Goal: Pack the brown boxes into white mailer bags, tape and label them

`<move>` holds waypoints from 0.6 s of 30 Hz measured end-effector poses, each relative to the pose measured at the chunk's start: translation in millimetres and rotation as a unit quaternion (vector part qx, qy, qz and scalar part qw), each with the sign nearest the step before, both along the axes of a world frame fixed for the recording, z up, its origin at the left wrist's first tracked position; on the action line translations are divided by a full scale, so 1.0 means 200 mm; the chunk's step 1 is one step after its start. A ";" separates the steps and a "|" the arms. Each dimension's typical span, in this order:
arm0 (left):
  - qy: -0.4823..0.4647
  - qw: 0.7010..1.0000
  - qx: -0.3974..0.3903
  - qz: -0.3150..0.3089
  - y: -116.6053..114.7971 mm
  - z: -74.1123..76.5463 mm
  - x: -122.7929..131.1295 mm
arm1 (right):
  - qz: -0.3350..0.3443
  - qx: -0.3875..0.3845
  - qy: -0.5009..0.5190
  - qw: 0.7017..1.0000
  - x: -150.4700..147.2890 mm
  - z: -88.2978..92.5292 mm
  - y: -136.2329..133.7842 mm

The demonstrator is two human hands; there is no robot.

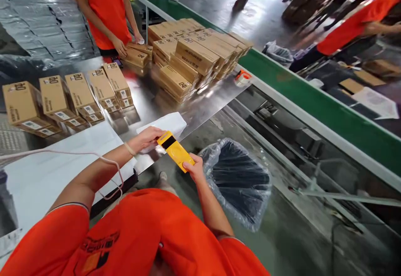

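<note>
Head view: the flat, rectangular yellow packet (180,155) is in hand and not yet set down; whether it has been opened cannot be determined. Brown cardboard cartons (79,92) stand in a row on the shiny metal counter (216,105), with a larger brown carton stack (199,56) farther back; their completion status cannot be confirmed. The packet is held in the air at the counter's near edge, beside the dark bin with a clear plastic liner (241,171). It is tilted and carries a black band (169,142) near its left end. Fingers of the left hand (148,138) grip that end; fingers of the right hand (196,169) grip the opposite end, thumb on top.
</note>
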State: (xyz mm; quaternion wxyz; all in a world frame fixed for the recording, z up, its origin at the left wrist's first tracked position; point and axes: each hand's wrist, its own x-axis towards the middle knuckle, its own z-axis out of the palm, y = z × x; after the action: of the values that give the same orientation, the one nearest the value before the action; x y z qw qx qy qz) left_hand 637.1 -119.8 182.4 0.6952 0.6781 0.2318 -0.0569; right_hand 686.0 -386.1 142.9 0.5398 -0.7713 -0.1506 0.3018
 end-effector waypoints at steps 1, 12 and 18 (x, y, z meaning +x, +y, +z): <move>0.022 1.000 -0.009 0.010 -0.01 0.00 0.02 | 0.016 0.005 0.006 1.000 0.01 0.00 0.00; 0.033 0.977 0.143 0.156 0.52 -0.03 0.49 | -0.001 -0.026 0.112 0.993 -0.05 -0.18 -0.42; 0.096 0.977 0.158 0.107 0.54 -0.22 0.56 | -0.058 0.073 0.127 0.987 -0.11 -0.47 -0.31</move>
State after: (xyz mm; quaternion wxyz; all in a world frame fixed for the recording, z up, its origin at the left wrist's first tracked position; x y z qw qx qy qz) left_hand 748.2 -12.7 137.4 0.5558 0.7420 0.3747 -0.0090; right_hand 664.9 -448.9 49.4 0.6261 -0.6923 -0.0575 0.3541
